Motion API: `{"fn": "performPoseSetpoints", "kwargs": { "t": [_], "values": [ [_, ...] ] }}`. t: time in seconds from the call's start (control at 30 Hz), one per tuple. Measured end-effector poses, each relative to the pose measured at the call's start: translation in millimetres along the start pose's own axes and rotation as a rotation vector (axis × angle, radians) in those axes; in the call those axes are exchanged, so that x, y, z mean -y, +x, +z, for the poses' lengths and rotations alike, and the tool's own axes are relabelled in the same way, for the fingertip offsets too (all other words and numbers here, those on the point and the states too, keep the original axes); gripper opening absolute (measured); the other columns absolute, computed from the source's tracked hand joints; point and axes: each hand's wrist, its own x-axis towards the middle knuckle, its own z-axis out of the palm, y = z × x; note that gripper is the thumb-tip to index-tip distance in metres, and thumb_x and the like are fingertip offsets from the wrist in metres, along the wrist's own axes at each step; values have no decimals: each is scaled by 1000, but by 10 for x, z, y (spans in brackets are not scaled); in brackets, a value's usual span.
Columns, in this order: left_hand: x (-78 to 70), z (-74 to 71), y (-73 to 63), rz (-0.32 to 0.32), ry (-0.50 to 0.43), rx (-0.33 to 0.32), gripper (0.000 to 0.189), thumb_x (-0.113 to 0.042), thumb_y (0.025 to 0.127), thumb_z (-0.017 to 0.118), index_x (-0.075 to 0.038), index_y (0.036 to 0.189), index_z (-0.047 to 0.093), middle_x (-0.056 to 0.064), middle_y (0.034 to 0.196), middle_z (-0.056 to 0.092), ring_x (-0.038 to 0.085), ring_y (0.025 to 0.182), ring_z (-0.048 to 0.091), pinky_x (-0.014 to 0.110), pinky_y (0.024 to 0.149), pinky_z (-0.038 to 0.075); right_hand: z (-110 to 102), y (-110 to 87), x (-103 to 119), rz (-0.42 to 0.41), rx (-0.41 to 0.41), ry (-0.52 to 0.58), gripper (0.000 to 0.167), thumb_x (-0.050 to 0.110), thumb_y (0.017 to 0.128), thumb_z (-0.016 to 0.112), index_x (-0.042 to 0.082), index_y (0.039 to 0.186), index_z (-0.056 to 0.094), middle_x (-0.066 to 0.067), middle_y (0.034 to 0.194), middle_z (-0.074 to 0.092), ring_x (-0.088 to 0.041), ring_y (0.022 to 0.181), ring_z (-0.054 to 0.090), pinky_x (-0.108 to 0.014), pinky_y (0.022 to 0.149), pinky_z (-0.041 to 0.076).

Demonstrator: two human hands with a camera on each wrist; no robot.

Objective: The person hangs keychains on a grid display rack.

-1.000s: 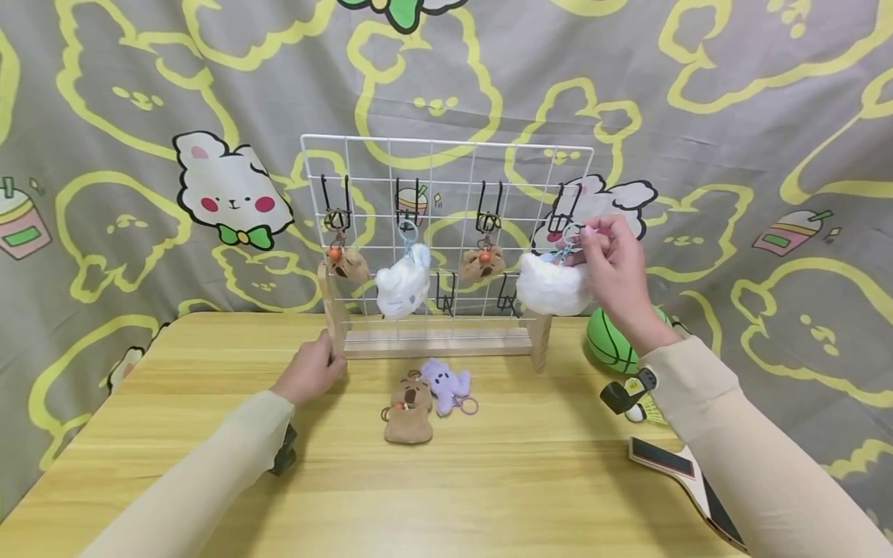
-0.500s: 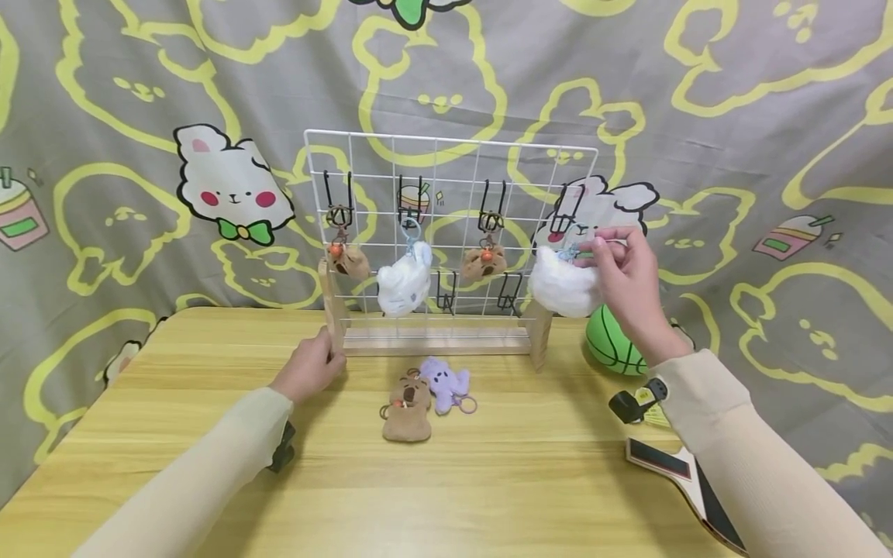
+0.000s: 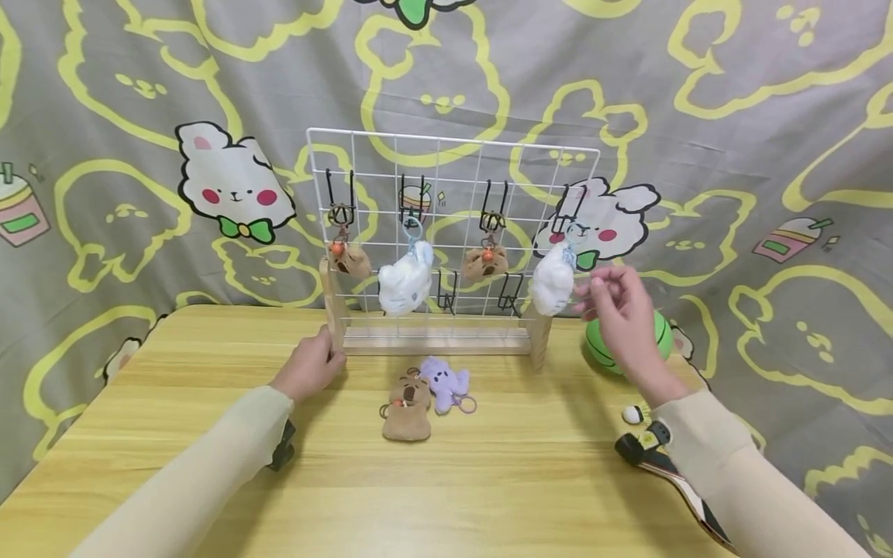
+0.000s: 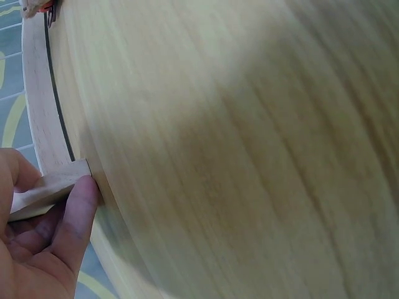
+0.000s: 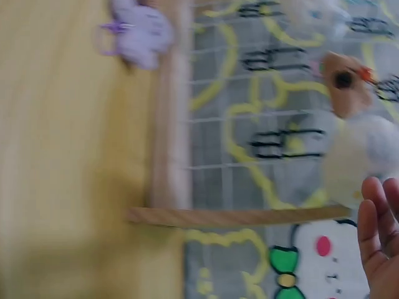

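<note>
My left hand (image 3: 310, 366) grips the wooden foot (image 4: 47, 190) at the left end of a white wire grid rack (image 3: 453, 142), thumb and fingers on either side of the wood. My right hand (image 3: 623, 322) is just right of a white plush keychain (image 3: 553, 280), relaxed fingers holding nothing. That keychain hangs by its pale blue ring from the rightmost upper black hook (image 3: 568, 209). Further left along the upper hooks hang a brown plush keychain (image 3: 486, 262), another white plush keychain (image 3: 405, 280) and another brown plush keychain (image 3: 350, 261).
On the table (image 3: 488, 480) before the rack lie a brown bear keychain (image 3: 408, 411) and a purple plush keychain (image 3: 443, 384). To the right are a green ball (image 3: 663, 337), a shuttlecock (image 3: 633, 415) and a paddle (image 3: 691, 496), partly behind my right sleeve. Two lower hooks (image 3: 446, 291) hold nothing.
My right hand has let go of the right white keychain's ring and moved down and slightly right. The keychain now hangs freely, turned on its hook. My left hand stays on the foot.
</note>
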Motion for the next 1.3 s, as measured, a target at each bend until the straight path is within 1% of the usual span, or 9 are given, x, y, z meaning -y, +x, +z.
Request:
{"fn": "performPoseSetpoints", "kwargs": {
  "t": [0.13,0.2,0.4,0.5,0.6,0.8,1.07,1.23,1.3],
  "values": [
    [-7,1,12,0,0,0,45,-7,100,48,16,137,42,4,70,50,13,55,42,26,48,35,135,-215,-128,28,54,-15,17,8,109,47,-5,120,51,11,91,68,-6,73,69,-23,67,59],
    [-6,6,15,1,0,4,46,-7,100,48,17,139,41,5,70,50,13,55,42,26,48,35,214,-315,-193,50,94,-30,19,6,109,47,-9,120,49,2,93,68,-9,73,69,-25,68,59],
    [7,41,31,-6,3,14,48,-8,100,48,18,140,40,4,70,50,13,55,42,26,48,35,443,-565,-402,105,253,-103,17,7,107,51,-8,116,56,-23,99,68,-13,77,68,-33,71,62],
    [8,57,43,-6,3,19,48,-8,100,48,18,139,40,4,69,49,13,54,41,25,47,34,557,-668,-504,95,329,-126,16,7,106,54,-6,115,58,-22,97,70,-20,78,69,-35,71,62],
    [4,67,51,1,1,20,49,-8,100,48,19,139,40,4,69,49,13,54,41,24,47,34,695,-753,-570,73,396,-139,13,6,104,58,-4,112,61,-21,96,71,-26,79,70,-30,70,61],
    [-20,78,72,5,2,18,43,-8,100,48,17,134,43,4,69,49,13,54,42,25,47,34,989,-840,-537,50,534,-136,15,12,104,60,0,112,64,-18,98,72,-26,81,69,-24,71,58],
    [-39,65,58,18,-1,11,40,-8,99,48,16,131,44,4,70,49,13,55,42,25,48,35,1423,-861,-346,-51,684,-254,12,17,104,62,11,111,68,0,102,71,-8,91,63,-22,82,56],
    [-25,15,-11,10,23,-14,38,-6,98,49,17,128,45,4,69,49,13,54,42,25,47,34,1741,-856,-214,-150,764,-325,16,25,106,60,14,115,67,4,111,70,-5,101,63,-20,91,55],
    [-35,4,-4,14,22,-17,39,-6,99,49,17,130,45,4,69,49,13,55,41,25,47,34,1831,-849,-174,-186,767,-372,17,28,106,60,15,116,67,4,112,70,-5,102,63,-20,92,54]
  ]
}}
